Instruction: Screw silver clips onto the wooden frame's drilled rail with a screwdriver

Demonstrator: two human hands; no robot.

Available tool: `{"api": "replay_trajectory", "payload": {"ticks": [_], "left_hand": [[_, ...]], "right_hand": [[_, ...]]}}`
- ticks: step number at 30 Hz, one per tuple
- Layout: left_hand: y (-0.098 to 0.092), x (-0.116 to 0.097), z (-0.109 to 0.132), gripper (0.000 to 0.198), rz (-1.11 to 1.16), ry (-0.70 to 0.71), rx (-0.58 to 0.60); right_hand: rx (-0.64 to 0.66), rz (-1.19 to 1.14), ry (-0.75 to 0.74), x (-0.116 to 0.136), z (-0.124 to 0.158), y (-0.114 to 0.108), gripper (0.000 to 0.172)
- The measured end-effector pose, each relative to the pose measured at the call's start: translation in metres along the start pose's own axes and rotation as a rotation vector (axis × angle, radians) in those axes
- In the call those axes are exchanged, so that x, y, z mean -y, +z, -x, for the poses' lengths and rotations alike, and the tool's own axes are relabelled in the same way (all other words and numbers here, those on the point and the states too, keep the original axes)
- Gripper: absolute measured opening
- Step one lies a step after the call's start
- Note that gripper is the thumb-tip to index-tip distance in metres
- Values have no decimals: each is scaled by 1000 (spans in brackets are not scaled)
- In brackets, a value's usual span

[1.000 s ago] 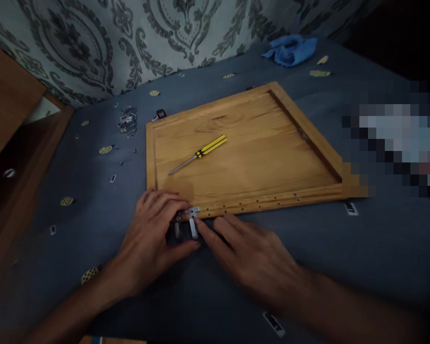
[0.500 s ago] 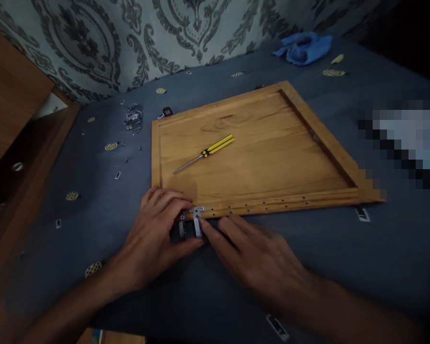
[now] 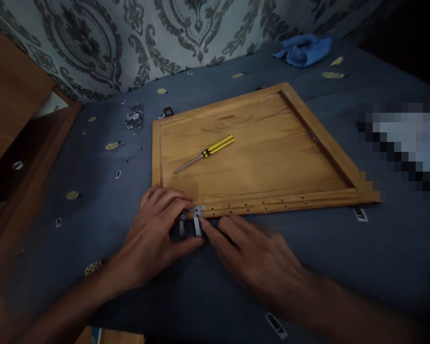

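A framed wooden panel (image 3: 251, 157) lies on blue patterned cloth, with a row of small dark holes along its near edge. My left hand (image 3: 157, 224) curls over the panel's near-left corner, its thumb below the edge. Between thumb and forefinger is a silver metal hook (image 3: 198, 224), set against the edge. My right hand (image 3: 251, 248) has its forefinger against this hook; the other fingers are bent. Just left of it a second hook (image 3: 182, 227) shows a screw head, partly shaded by my left hand. A yellow-and-black screwdriver (image 3: 215, 148) rests on the panel.
A small pile of metal hooks (image 3: 134, 117) and a few loose screws (image 3: 126, 159) lie left of the panel. A blue cloth (image 3: 304, 50) is crumpled at the back right. Wooden furniture (image 3: 21, 114) stands at the left. A blurred-out object (image 3: 408, 138) is at the right.
Both hands and the hook stay almost in place. The view shifts very slightly; nothing is visibly taken up or let go.
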State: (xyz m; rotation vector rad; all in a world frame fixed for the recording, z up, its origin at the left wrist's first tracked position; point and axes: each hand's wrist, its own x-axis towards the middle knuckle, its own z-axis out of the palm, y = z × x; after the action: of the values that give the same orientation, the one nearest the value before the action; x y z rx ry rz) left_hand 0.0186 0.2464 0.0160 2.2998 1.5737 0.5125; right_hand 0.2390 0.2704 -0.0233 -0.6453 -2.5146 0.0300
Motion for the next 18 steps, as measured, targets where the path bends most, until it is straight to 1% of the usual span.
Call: {"api": "replay_trajectory", "payload": {"ticks": [7, 11, 18], "left_hand": [[-1, -1, -1, 37, -21, 20, -8], [-2, -1, -2, 38, -36, 43, -4], [-2, -1, -1, 38, -28, 48, 8]], "right_hand": [[-74, -126, -12, 2, 2, 0, 25], [-115, -180, 13, 2, -2, -2, 30], [-131, -136, 14, 0, 0, -1, 27]]}}
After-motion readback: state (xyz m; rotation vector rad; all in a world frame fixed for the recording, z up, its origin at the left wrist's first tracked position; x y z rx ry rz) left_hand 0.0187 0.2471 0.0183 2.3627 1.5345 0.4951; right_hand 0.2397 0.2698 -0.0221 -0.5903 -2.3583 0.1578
